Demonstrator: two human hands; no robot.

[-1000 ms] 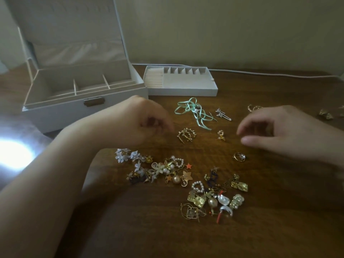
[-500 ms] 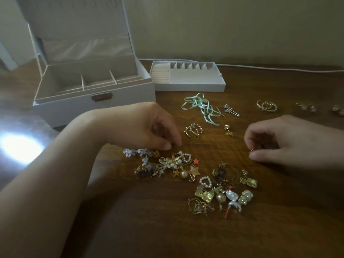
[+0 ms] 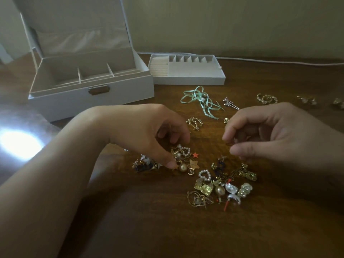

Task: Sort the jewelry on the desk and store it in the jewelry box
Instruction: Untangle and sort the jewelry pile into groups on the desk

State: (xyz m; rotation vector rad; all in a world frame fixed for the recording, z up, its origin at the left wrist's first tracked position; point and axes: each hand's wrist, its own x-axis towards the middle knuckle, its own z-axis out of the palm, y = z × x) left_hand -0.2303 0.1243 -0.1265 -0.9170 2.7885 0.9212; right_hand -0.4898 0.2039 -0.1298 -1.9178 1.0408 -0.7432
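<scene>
1. On the dark wooden desk [image 3: 167, 229], front centre: loose jewelry pile [image 3: 214, 181] of gold pieces, pearl beads, star charms and a pearl heart [image 3: 204, 175].
2. Left hand [image 3: 149, 133] is over the left part of the pile, fingers curled down. Thumb tip touches the pieces just beside a gold ball bead [image 3: 183, 167]. Can't tell if anything is actually pinched.
3. Right hand [image 3: 279, 135] hovers above the desk, right of centre, over the pile's upper right edge. Thumb and index are nearly together, with a small gold glint between them. Too small to identify, and can't tell if it's clamped.
4. Jewelry box [image 3: 89, 90], white, sits back left with its lid up. Divided compartments are visible inside.
5. Removable tray [image 3: 188, 71], white, sits on the desk just right of the box, with a ring-roll section on the left and a row of small slots along the back.
6. Between tray and hands: mint ribbon piece [image 3: 201, 99], silver stud pair [image 3: 229, 102], gold curved earrings [image 3: 194, 122].
7. Far right: gold hoop pair [image 3: 266, 98], with more small gold pieces beyond it, blurred.
8. White cable [image 3: 279, 63] runs along the wall behind the tray.
</scene>
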